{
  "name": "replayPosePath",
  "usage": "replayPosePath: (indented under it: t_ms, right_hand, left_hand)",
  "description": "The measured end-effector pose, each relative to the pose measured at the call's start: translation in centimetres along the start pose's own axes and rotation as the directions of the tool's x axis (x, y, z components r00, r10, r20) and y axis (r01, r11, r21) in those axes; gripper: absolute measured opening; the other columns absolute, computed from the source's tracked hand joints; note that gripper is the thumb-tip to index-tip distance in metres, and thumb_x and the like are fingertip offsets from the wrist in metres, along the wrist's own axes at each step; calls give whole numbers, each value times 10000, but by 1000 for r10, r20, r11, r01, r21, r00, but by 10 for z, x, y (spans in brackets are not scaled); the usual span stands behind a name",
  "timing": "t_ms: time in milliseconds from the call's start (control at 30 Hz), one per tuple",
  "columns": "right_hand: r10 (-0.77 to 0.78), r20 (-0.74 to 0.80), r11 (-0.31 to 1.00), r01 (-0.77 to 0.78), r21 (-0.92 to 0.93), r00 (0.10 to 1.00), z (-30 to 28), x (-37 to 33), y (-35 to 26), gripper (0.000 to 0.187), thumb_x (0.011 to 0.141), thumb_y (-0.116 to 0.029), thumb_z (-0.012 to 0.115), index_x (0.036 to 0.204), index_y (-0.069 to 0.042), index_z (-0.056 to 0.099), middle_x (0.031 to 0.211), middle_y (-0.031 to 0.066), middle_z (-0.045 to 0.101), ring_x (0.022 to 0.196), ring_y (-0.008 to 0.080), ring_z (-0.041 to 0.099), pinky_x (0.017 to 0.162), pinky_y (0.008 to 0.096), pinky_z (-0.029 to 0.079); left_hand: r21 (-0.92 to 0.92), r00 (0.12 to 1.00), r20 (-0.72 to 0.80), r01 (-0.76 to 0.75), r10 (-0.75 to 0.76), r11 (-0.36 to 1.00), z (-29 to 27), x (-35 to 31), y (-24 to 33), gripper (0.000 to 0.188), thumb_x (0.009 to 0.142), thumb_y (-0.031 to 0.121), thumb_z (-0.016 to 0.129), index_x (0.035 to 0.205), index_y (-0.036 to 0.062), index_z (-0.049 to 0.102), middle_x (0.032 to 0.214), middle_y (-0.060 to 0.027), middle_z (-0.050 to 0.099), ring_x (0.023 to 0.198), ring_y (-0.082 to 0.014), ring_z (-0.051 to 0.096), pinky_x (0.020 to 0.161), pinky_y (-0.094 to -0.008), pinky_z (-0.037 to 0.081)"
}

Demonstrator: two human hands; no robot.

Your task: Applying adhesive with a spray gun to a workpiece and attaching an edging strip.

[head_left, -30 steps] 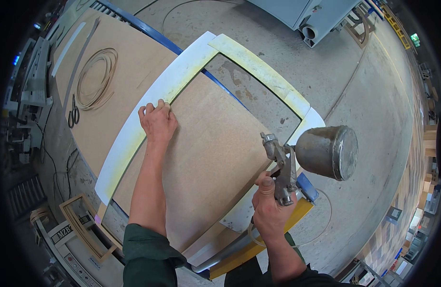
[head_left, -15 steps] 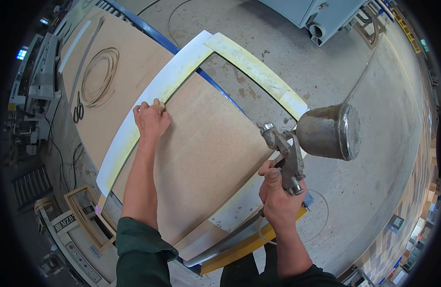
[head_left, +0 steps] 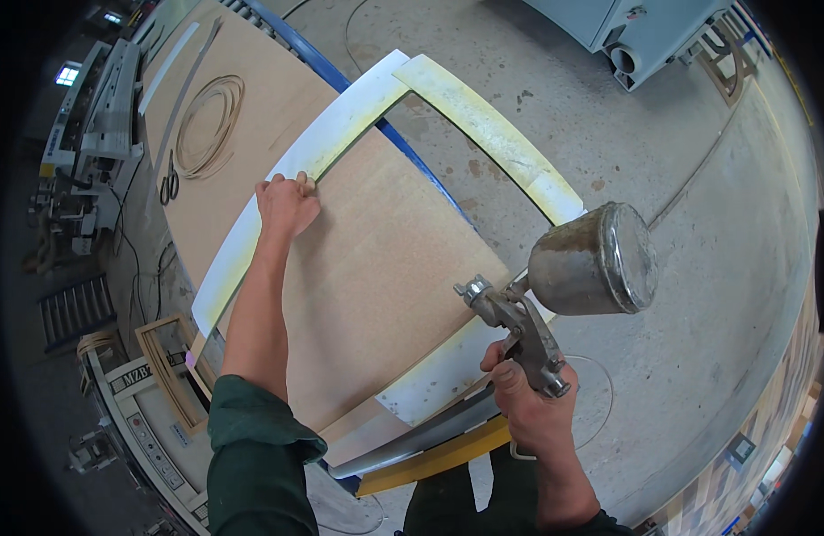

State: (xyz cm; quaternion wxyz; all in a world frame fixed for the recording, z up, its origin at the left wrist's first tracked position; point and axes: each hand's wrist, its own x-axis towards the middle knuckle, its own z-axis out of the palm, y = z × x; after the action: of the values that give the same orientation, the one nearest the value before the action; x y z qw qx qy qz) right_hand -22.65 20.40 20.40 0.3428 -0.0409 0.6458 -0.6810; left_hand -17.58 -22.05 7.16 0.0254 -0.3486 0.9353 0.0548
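A curved four-sided frame, white with yellowish coated strips, lies across a brown board. My left hand is closed around its left bar, with the knuckles up and the fingertips hidden under the edge. In my right hand is a metal spray gun, held by its grip above the frame's near right part. Its nozzle points left over the board. A stained metal cup is fixed to the gun and tilts to the right. The fingers around the grip are partly hidden.
Coiled thin strips, black-handled scissors and a long flat strip lie on the board's left part. A blue rail runs behind it. A yellow curved edge is near my legs. A pale hose loops beside my right wrist. A grey-blue machine stands far right.
The spray gun has moved left and nearer to me, its nozzle now over the board near the frame's near bar. My left hand keeps its hold on the frame. The view has shifted slightly.
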Motion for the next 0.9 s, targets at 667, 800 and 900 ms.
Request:
replayPosePath:
  t_ms: [667,800,900]
  right_hand:
    - [-80,-120,996,76,-39,990,-7,26,6,389,954,-375,761,970,-14,617,794,9,617,531,38,473,462,212,353]
    - [35,-27,999,-34,22,999,4,14,9,306,947,-261,782,1015,-34,588,814,1,619,569,35,491,487,206,376]
    - [33,5,999,-33,35,999,14,7,9,285,950,-226,778,1053,-34,594,845,-3,624,635,32,508,546,199,409]
  left_hand:
    - [-24,987,112,119,-115,993,-24,7,19,317,874,175,555,651,-22,661,723,-217,656,854,-334,604,952,-432,355]
    - [-33,979,159,130,-123,991,-26,11,11,373,932,209,545,665,-17,674,706,-221,652,807,-361,610,953,-437,355]
    - [-26,972,189,145,-138,989,-27,13,11,398,962,228,547,678,-13,690,708,-216,655,803,-362,615,955,-438,353]
